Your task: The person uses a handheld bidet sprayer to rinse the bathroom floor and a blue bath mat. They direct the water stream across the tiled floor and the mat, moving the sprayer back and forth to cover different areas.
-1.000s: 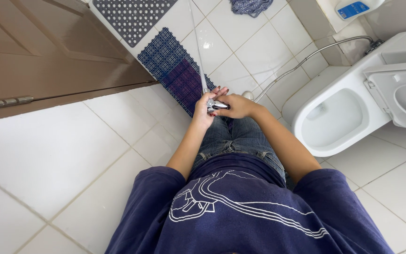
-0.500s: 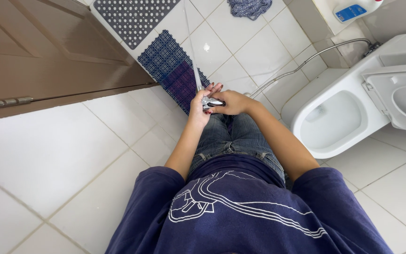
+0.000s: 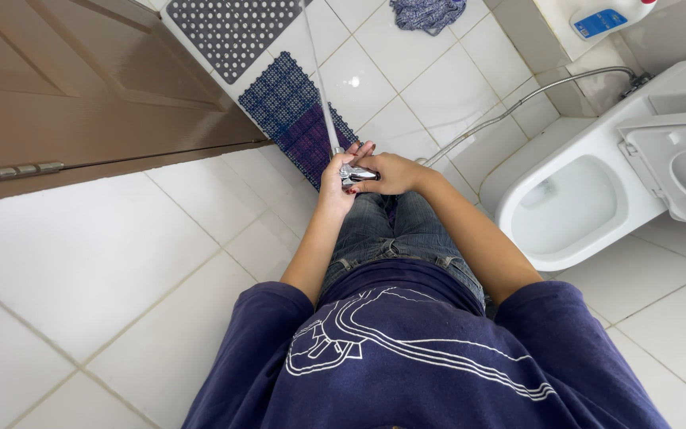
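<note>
Two hands meet in front of the person's waist, over the jeans. Left of the grip stands a brown door, and beyond it lie a grey perforated mat and a blue-and-purple woven mat on the white tiled floor.

The left hand has its fingers curled against the chrome bidet sprayer head, steadying it from that side. The right hand is closed round the sprayer's handle, thumb on top. A thin stream of water shoots from the nozzle away from the grip, toward the mats.

Compared with half a second ago, the hands sit in nearly the same place and the stream runs along nearly the same line, so the spraying seems to be going on steadily with only slight aim changes.

From the grip a metal hose curves off to the right toward the wall fitting beside the white toilet, whose lid is raised. Far beyond, a blue cloth lies crumpled on the tiles.
</note>
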